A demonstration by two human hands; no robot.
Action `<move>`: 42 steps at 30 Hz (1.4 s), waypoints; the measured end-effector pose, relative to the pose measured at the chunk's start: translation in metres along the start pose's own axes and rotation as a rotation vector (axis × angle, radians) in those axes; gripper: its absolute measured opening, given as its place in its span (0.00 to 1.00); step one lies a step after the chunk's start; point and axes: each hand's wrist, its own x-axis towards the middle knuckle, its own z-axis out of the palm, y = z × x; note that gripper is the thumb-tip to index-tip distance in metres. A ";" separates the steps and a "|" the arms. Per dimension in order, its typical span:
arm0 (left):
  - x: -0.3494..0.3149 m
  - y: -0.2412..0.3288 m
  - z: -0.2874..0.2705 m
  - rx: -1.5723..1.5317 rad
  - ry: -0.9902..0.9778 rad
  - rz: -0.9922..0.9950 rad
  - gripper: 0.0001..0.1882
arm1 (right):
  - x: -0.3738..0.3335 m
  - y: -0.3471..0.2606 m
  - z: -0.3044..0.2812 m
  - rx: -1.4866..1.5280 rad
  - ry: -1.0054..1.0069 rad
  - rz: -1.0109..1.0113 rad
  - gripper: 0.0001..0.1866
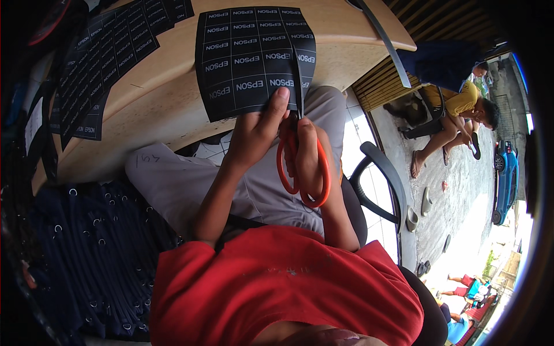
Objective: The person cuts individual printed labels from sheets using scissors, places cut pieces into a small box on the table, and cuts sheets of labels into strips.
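Note:
A black sheet (248,55) printed with a grid of white-lined rectangles and light lettering is held up in front of the table edge. My left hand (259,127) grips its lower edge, thumb on top of the printed side. In my right hand (309,155) is a pair of scissors (327,181) with orange handles, my fingers through the loops. The dark blades point away from me and lie along the sheet's right-hand column, near a white grid line. How far the cut runs is hard to make out.
More black printed sheets (109,63) lie on the wooden table (150,98) at the far left. A dark strip (389,46) hangs over the table's right end. Dark blue straps with metal rings (98,254) hang at my left. A chair armrest (384,179) stands at right; people sit beyond it.

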 end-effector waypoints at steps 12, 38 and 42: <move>0.000 0.000 -0.004 0.054 -0.037 0.049 0.15 | 0.000 0.002 0.002 -0.010 0.010 -0.025 0.21; -0.002 0.000 -0.001 0.016 -0.003 0.010 0.11 | 0.001 0.002 0.000 -0.045 0.015 -0.010 0.23; -0.001 0.000 -0.001 0.020 0.023 0.017 0.09 | 0.000 0.000 -0.001 -0.065 0.009 0.017 0.23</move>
